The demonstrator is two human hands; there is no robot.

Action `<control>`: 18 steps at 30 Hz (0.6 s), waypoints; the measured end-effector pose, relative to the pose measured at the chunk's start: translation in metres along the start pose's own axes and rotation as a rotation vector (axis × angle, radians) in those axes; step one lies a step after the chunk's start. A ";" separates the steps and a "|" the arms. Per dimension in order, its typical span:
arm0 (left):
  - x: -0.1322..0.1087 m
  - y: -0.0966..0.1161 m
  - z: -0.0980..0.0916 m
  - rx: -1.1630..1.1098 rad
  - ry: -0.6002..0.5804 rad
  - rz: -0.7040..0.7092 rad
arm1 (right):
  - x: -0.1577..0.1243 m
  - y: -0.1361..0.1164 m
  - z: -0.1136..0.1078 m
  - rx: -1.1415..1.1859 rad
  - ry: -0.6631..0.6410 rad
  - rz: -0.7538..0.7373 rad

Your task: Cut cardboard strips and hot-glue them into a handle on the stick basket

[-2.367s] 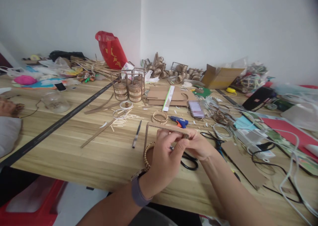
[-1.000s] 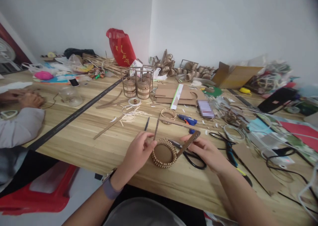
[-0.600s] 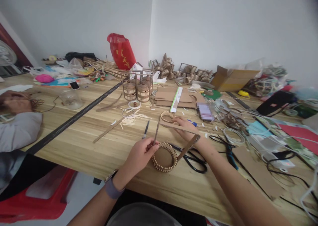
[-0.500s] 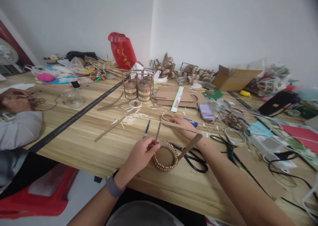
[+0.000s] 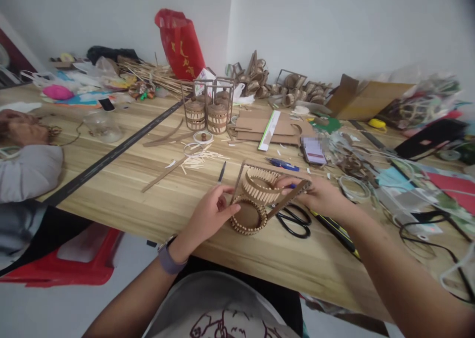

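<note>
A small round basket point(image 5: 248, 229) of short wooden sticks with a brown base stands near the table's front edge. A brown strip frame point(image 5: 273, 208) rises from it. My left hand point(image 5: 213, 212) is closed around the frame's left side, its thumb against the basket's rim. My right hand point(image 5: 319, 194) grips the right edge of a second stick ring point(image 5: 260, 187), tilted above and behind the basket, within the frame. Part of the right fingers is hidden by the frame. Black-handled scissors point(image 5: 295, 221) lie just right of the basket.
A pen point(image 5: 221, 172), a blue tool point(image 5: 282, 164), a yellow-black cutter point(image 5: 336, 231) and loose sticks point(image 5: 202, 159) lie around. Behind are lidded stick baskets point(image 5: 217, 118), cardboard point(image 5: 245, 125) and a phone point(image 5: 313, 150). Another person's sleeve point(image 5: 31, 172) is at left.
My right hand has drawn the second ring nearer and tilted it over the basket. My left hand has shifted slightly, its thumb now at the rim. The view has tilted downward.
</note>
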State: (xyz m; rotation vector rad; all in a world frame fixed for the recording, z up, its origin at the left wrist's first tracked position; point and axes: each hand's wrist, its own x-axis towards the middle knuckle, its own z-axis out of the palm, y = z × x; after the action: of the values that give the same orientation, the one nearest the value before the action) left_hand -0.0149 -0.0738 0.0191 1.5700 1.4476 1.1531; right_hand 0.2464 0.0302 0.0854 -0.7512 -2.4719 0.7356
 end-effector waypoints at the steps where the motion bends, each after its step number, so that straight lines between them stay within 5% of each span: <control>1: -0.001 -0.002 0.000 0.005 0.009 0.003 | 0.000 -0.001 0.000 0.044 -0.032 -0.004; 7: -0.015 -0.014 0.003 -0.003 -0.053 0.068 | 0.007 0.000 0.003 0.197 -0.172 -0.056; 18: -0.017 -0.022 0.014 0.033 -0.133 0.129 | 0.010 0.009 0.012 0.213 -0.207 -0.103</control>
State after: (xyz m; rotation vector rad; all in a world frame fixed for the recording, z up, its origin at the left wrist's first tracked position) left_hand -0.0093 -0.0865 -0.0090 1.7507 1.3008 1.0806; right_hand 0.2359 0.0385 0.0738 -0.4871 -2.5369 1.0645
